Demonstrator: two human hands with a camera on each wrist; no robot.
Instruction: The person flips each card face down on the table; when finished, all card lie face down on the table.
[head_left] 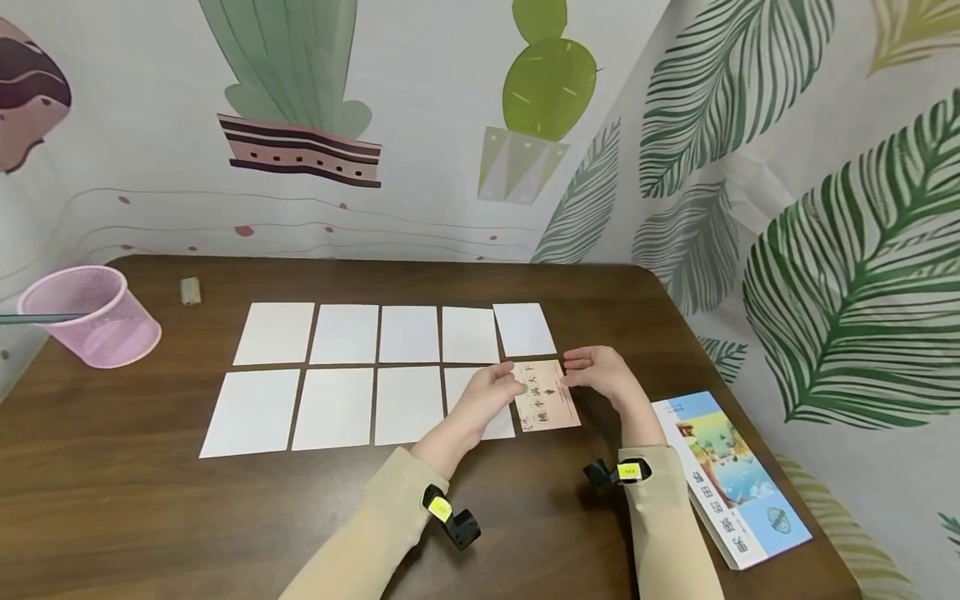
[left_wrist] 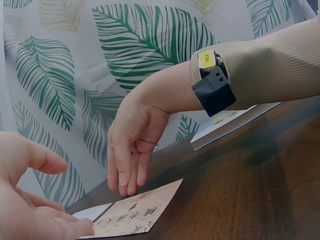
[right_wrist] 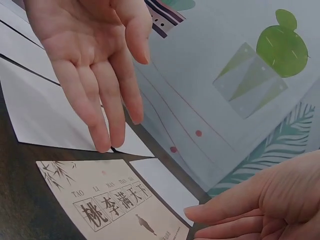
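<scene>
A peach-coloured printed card [head_left: 546, 404] with large Chinese characters lies face up at the right end of the front row of cards. To its left, my left hand [head_left: 480, 404] reaches over the neighbouring white card [head_left: 498, 427], fingers extended and thumb apart. My right hand [head_left: 603, 375] is at the card's right edge, fingertips pointing down close over it. In the left wrist view the right hand's fingers [left_wrist: 127, 170] hang nearly straight beside the card. The right wrist view shows the left hand [right_wrist: 90, 65] palm visible, fingers straight, with nothing held.
Several blank white cards [head_left: 408, 333] form two rows on the brown wooden table [head_left: 150, 500]. A book [head_left: 731, 479] with a colourful cover lies by my right forearm. At the far left stand a pink mesh cup [head_left: 105, 325] and a small eraser-like block [head_left: 191, 291]. A patterned curtain [head_left: 435, 100] hangs behind.
</scene>
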